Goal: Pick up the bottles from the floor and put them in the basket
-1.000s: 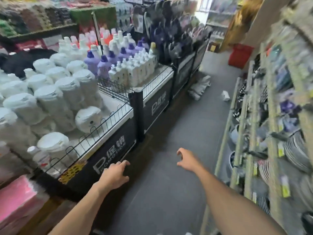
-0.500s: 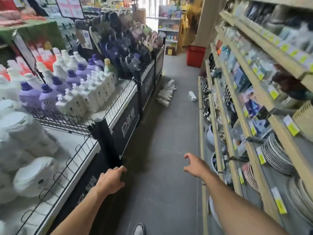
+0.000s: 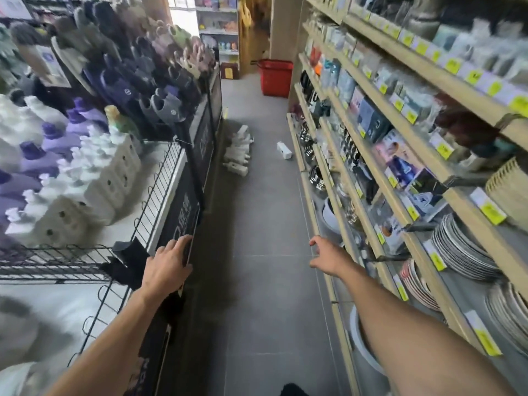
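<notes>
Ahead, both arms outstretched, left hand [image 3: 167, 264] fingers spread empty, right hand [image 3: 328, 257] fingers loosely curled, empty

White bottles [image 3: 238, 151] heaped on floor; red basket [image 3: 276, 78] well beyond.

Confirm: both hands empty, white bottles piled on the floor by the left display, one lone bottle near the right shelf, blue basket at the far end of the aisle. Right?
Not quite: the basket is red, not blue, as the head view shows. The rest holds: left hand and right hand are empty, the white bottles lie piled by the left display, and the lone bottle lies near the right shelf.
</notes>
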`<control>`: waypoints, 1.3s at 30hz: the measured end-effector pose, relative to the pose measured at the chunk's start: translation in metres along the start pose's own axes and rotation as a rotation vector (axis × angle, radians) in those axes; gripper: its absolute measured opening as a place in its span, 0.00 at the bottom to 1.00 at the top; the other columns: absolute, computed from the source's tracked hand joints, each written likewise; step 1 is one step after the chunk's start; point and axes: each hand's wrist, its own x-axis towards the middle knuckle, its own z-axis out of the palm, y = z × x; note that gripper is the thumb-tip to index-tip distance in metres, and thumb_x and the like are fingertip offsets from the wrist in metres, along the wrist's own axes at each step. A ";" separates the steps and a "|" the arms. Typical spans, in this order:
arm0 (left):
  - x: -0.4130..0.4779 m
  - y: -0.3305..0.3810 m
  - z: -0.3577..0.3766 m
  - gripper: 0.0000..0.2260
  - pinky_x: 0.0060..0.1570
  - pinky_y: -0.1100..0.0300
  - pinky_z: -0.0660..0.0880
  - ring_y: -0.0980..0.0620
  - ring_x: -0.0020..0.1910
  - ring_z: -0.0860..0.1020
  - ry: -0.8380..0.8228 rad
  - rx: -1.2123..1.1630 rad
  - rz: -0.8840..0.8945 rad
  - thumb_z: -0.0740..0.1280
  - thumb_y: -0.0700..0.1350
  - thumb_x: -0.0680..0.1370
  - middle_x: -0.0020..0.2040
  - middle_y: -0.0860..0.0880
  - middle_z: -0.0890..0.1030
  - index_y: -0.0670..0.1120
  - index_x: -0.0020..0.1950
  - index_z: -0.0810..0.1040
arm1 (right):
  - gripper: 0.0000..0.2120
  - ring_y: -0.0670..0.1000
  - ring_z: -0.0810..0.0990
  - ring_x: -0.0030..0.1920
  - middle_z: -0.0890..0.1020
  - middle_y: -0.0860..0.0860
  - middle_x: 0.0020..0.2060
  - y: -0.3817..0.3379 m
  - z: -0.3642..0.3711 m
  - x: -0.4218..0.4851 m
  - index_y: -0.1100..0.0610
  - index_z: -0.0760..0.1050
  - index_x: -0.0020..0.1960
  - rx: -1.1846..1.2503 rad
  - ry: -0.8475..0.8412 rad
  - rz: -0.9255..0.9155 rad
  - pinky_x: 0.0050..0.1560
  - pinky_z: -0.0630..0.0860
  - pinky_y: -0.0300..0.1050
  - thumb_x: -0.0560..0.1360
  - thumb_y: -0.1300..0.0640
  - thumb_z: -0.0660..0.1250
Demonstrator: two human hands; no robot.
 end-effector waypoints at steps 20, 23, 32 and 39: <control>0.215 0.069 0.021 0.44 0.58 0.46 0.73 0.43 0.64 0.72 -0.055 0.029 -0.057 0.72 0.52 0.75 0.69 0.45 0.70 0.58 0.81 0.47 | 0.25 0.51 0.77 0.55 0.77 0.50 0.65 0.025 -0.073 0.232 0.48 0.71 0.69 0.049 -0.047 0.053 0.51 0.72 0.45 0.74 0.54 0.73; 0.255 0.082 0.014 0.42 0.59 0.45 0.73 0.43 0.64 0.72 -0.063 0.046 -0.049 0.72 0.51 0.75 0.68 0.46 0.70 0.58 0.81 0.48 | 0.25 0.54 0.78 0.60 0.75 0.52 0.67 0.020 -0.094 0.268 0.50 0.71 0.69 0.077 -0.057 0.036 0.57 0.75 0.49 0.74 0.55 0.73; 0.377 0.109 -0.001 0.33 0.62 0.46 0.71 0.44 0.67 0.68 -0.068 0.068 0.036 0.71 0.51 0.74 0.70 0.49 0.67 0.58 0.76 0.62 | 0.23 0.55 0.77 0.61 0.75 0.54 0.66 -0.017 -0.132 0.366 0.51 0.72 0.68 0.093 -0.060 0.004 0.59 0.76 0.49 0.75 0.56 0.71; 0.477 0.112 -0.014 0.34 0.62 0.43 0.71 0.43 0.67 0.68 -0.112 0.033 0.087 0.71 0.52 0.73 0.70 0.50 0.67 0.58 0.76 0.62 | 0.21 0.55 0.78 0.61 0.75 0.54 0.66 -0.054 -0.164 0.436 0.51 0.74 0.67 0.042 -0.052 0.012 0.59 0.76 0.48 0.75 0.56 0.71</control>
